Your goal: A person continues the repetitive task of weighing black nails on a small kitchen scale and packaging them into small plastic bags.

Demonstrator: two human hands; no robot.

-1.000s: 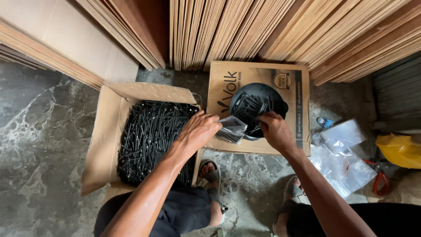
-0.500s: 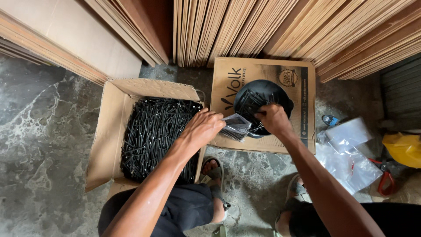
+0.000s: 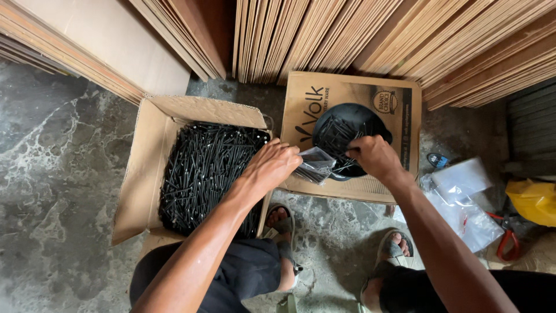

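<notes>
Gripping a small clear plastic bag [image 3: 315, 164] of black screws, left hand [image 3: 272, 165] closed on it beside the open cardboard box [image 3: 142, 168] of loose black screws [image 3: 202, 174], right hand [image 3: 373, 156] pinching screws over the round black pan [image 3: 347, 139] on a flat cardboard sheet [image 3: 353, 95].

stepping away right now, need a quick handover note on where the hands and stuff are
Left hand holds a small clear bag with black screws in it. Right hand pinches screws at the black bowl, which sits on a flat cardboard box. Open carton on the left is full of loose black screws. Spare clear bags lie on the floor to the right. Bag in hand not closed.
</notes>
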